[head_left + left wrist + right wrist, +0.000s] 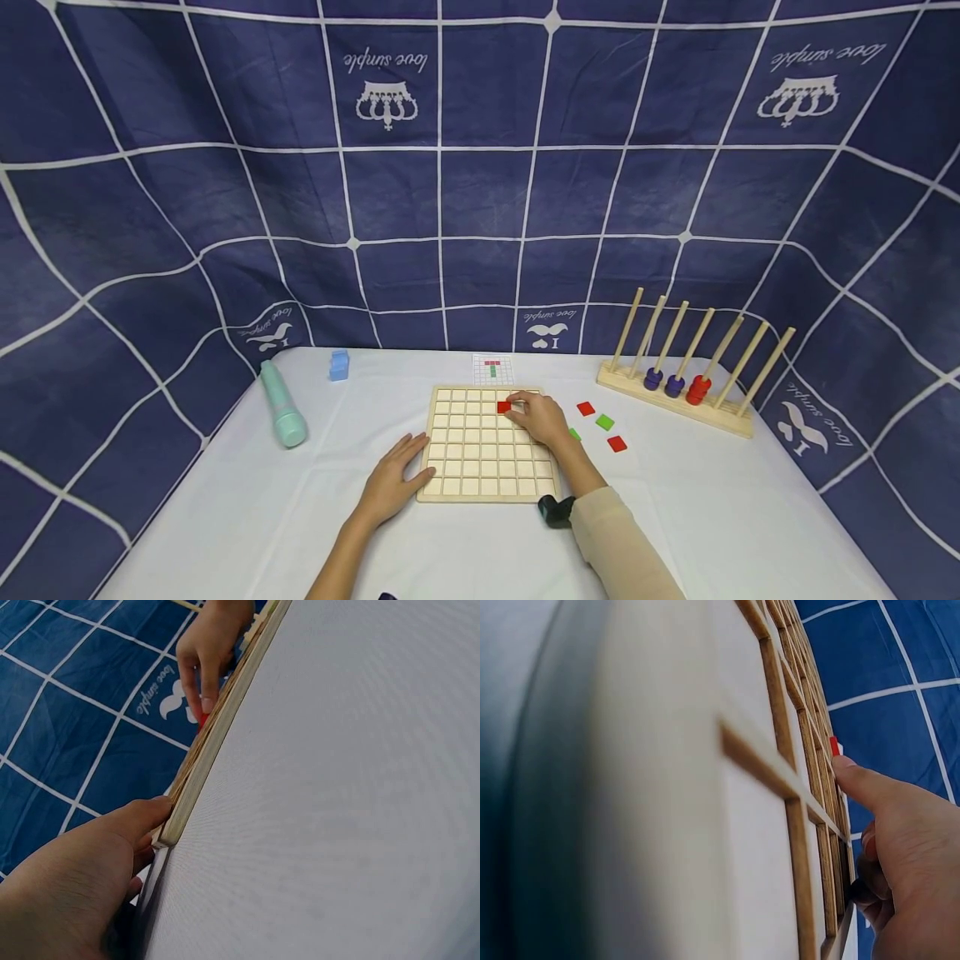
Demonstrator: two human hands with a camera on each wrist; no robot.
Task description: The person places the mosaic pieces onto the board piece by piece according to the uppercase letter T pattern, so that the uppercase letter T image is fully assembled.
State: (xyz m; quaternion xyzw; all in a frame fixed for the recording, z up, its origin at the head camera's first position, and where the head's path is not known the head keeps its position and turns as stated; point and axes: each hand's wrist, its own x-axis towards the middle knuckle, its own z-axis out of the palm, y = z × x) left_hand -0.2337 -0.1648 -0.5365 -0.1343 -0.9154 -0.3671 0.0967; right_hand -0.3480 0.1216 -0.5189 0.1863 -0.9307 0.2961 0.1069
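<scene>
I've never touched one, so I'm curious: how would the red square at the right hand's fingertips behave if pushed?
The red square looks small and thin, so it is probably light. Its straight edge by the right hand suggests it is stiff. Being flat, it would likely slide rather than roll, though ridges on the wooden board might stop it.

Curtained booth (75, 250), gridded drapes (480, 196), white tabletop (262, 500)

White desk (300, 533). L side: teal torch-like obj (283, 408), lt blue block (339, 365) nr back edge. Ctr: wooden grid board (487, 499), flat; sm. patterned card (492, 369) just behind it. R of board: 2 red tiles (617, 443), 2 green tiles (605, 422), 1 partly hidden. Back R: wooden peg rack (678, 405), set at an angle.
</scene>
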